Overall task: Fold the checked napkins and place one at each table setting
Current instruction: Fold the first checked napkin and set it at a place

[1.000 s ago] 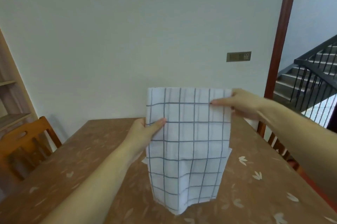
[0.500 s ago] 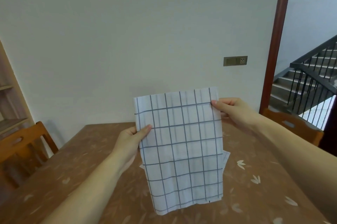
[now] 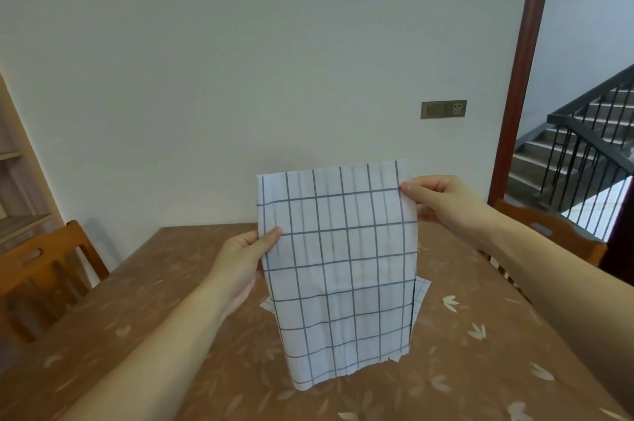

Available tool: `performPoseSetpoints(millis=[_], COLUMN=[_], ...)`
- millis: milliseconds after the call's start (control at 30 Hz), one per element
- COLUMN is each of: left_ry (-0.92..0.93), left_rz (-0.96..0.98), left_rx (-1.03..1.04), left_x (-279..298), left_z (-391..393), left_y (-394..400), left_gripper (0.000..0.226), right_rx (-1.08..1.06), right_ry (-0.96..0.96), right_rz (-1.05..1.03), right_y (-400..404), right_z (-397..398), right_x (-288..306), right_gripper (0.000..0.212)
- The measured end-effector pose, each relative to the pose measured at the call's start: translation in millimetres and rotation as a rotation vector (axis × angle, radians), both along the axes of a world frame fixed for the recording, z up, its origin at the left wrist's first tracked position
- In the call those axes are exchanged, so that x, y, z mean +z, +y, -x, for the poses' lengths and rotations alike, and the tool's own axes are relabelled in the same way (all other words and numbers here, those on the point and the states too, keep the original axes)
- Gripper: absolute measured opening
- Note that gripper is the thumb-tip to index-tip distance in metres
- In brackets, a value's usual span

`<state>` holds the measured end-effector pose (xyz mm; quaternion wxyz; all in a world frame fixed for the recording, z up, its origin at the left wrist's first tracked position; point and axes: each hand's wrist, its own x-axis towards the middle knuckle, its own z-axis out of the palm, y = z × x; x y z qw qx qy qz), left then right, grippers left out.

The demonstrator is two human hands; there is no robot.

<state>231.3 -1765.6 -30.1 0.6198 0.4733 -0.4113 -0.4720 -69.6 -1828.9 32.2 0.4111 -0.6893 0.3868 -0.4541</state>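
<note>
Checked napkin [image 3: 339, 269] at frame centre looks light and floppy, left hand [image 3: 240, 262] and right hand [image 3: 442, 201] pinching its side edges, so grip near corners.

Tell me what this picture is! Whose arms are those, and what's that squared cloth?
A person wears a camera on their head, so you see what they see, looking down at their own arms. The left hand and the right hand each pinch a side of a checked napkin, holding it up above a brown table. More white cloth peeks out behind it on the table. Wooden chairs stand at the sides, and stairs show through the doorway.
</note>
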Motion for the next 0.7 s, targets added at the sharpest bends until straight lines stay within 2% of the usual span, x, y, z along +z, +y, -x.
performPoseSetpoints(millis=[100, 167, 267, 367, 433, 533, 600, 700], left_ry=[-0.061, -0.089, -0.068, -0.18, -0.254, -0.174, -0.137, -0.16], left_rz=[0.057, 0.093, 0.111, 0.068, 0.056, 0.051, 0.034, -0.054], left_rx=[0.106, 0.169, 0.134, -0.015, -0.03, 0.035, 0.051, 0.041], left_x=[2.1, 5.5, 9.4, 1.3, -9.3, -13.5, -13.0, -16.4], left_z=[7.6, 13.2, 20.2, 27.2, 29.1, 29.2, 27.1, 22.2], left_y=[-0.3, -4.4, -8.1, -3.0, -3.1, -6.0, -7.8, -11.1], left_gripper=[0.015, 0.016, 0.041, 0.016, 0.011, 0.012, 0.012, 0.021], right_rx=[-0.024, -0.111, -0.282, -0.378, -0.356, -0.135, 0.039, 0.084], right_ry=[-0.015, 0.003, 0.035, -0.034, -0.043, 0.146, 0.254, 0.076], right_rz=[0.023, 0.095, 0.261, 0.306, 0.198, -0.155, -0.323, -0.424], right_y=[0.6, 1.9, 1.1, -3.4, -2.8, 7.9, 14.1, 12.6], right_z=[-2.7, -8.4, -17.5, -17.1, -10.3, 1.3, 4.9, 5.2], right_x=[0.6, 2.8, 7.7, 14.1, 11.3, -21.5, -51.1, -73.2], right_gripper=[0.033, 0.035, 0.038, 0.037, 0.041, 0.049, 0.037, 0.021])
